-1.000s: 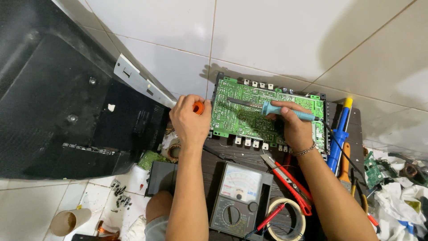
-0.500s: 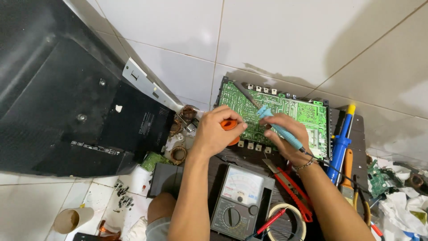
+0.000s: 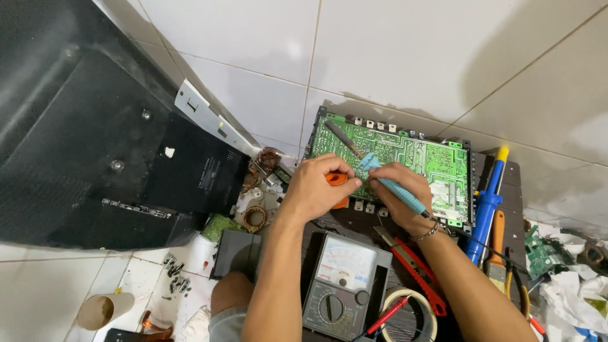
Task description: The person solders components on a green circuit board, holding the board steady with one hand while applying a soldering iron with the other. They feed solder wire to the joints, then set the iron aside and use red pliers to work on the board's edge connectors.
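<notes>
Evidently mid-job, the right hand (image 3: pixel 398 190) pinches a blue soldering iron (image 3: pixel 380 172) over the green circuit board (image 3: pixel 411 158) lying on the floor tiles, the left hand (image 3: pixel 316 187) closed on an orange-handled tool (image 3: pixel 337 183), with no finished joint discernible.
</notes>
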